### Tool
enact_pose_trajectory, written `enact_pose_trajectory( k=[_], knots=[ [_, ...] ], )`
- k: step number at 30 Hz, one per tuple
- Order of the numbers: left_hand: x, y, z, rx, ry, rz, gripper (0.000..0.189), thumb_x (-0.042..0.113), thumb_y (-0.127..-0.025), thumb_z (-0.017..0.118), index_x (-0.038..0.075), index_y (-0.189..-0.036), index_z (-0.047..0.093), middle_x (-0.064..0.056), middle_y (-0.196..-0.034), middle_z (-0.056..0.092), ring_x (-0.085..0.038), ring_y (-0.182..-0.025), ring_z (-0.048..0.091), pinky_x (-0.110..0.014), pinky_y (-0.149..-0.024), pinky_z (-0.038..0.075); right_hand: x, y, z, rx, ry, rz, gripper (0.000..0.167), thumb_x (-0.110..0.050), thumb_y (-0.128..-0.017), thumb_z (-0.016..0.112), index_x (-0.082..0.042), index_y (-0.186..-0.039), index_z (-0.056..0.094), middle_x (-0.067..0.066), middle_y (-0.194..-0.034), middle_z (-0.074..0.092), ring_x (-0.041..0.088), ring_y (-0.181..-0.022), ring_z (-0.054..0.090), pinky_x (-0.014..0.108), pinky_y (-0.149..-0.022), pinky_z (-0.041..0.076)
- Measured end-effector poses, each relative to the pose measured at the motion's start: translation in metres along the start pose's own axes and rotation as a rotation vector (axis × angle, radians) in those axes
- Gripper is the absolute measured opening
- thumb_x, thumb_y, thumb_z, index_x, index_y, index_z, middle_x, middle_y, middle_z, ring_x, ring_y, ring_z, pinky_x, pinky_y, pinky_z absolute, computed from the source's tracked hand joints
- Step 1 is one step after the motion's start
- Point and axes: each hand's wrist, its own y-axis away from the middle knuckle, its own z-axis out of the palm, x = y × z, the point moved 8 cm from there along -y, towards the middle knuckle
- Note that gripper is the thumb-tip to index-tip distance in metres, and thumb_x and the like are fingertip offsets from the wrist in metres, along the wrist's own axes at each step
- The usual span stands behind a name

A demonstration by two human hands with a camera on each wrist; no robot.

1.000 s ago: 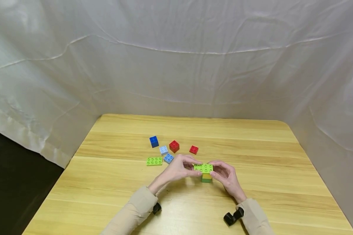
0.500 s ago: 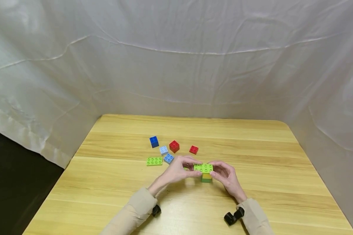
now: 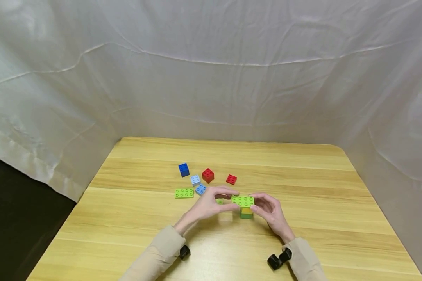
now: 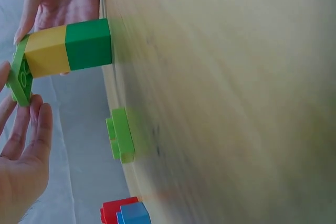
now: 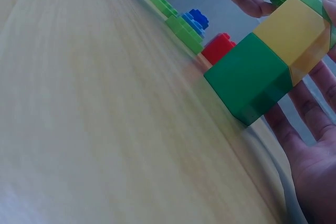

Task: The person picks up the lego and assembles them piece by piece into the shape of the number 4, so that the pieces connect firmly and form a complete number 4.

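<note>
A small brick stack stands on the table between both hands: a dark green brick [image 4: 88,44] at the bottom, a yellow brick [image 4: 48,51] on it, and a lime green 2x4 plate [image 3: 243,201] on top. The plate overhangs toward the left. My left hand [image 3: 211,203] holds the plate's left end, thumb on the near edge and fingers on the far edge. My right hand [image 3: 272,214] grips its right end the same way, with the other fingers behind the stack. Partly hidden by the left hand, another lime green piece [image 4: 122,135] lies on the table.
Beyond the left hand lie a lime green plate [image 3: 184,193], a mid-blue piece [image 3: 201,189], a light blue piece [image 3: 195,180] and a dark blue brick [image 3: 184,169]. A red brick [image 3: 208,175] and a flat red piece [image 3: 231,179] lie farther back on the wooden table [image 3: 302,171].
My left hand has slid slightly left along the plate, uncovering more of the lime green piece beneath it. The right hand and the stack have stayed nearly still.
</note>
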Motion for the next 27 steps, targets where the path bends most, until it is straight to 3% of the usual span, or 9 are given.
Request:
enact_pose_trajectory(
  k=[11, 16, 22, 27],
  knots=[
    [0.001, 0.006, -0.014, 0.001, 0.016, 0.058, 0.040, 0.020, -0.089, 0.078, 0.003, -0.123, 0.070, -0.012, -0.125, 0.070, -0.041, -0.112, 0.064, -0.051, -0.103, 0.054, 0.001, 0.000, -0.001, 0.003, 0.000, 0.001, 0.029, 0.009, -0.093, 0.060, 0.016, -0.121, 0.056, -0.006, -0.124, 0.069, 0.009, -0.110, 0.067, 0.019, -0.097, 0.055],
    [-0.002, 0.009, -0.025, 0.013, 0.009, 0.044, 0.039, 0.020, -0.088, 0.079, 0.005, -0.123, 0.071, -0.012, -0.124, 0.070, -0.041, -0.113, 0.064, -0.047, -0.104, 0.054, 0.001, 0.000, -0.001, 0.010, 0.002, 0.004, 0.029, 0.010, -0.092, 0.060, 0.017, -0.120, 0.057, -0.006, -0.123, 0.069, 0.008, -0.108, 0.067, 0.019, -0.096, 0.055],
    [-0.006, 0.015, -0.039, 0.025, 0.032, 0.032, 0.035, 0.016, -0.089, 0.078, 0.006, -0.122, 0.071, -0.014, -0.125, 0.070, -0.044, -0.115, 0.062, -0.055, -0.105, 0.052, 0.002, 0.000, -0.001, 0.015, 0.005, 0.008, 0.029, 0.013, -0.091, 0.059, 0.017, -0.120, 0.057, -0.007, -0.122, 0.069, 0.008, -0.108, 0.067, 0.018, -0.096, 0.055],
    [-0.009, 0.023, -0.056, 0.054, -0.003, 0.022, 0.034, 0.015, -0.088, 0.078, 0.009, -0.121, 0.072, -0.014, -0.123, 0.070, -0.040, -0.113, 0.063, -0.054, -0.103, 0.053, 0.002, 0.000, -0.001, 0.011, 0.006, 0.007, 0.029, 0.009, -0.092, 0.060, 0.017, -0.120, 0.056, -0.007, -0.122, 0.069, 0.008, -0.108, 0.067, 0.019, -0.095, 0.055]
  ],
)
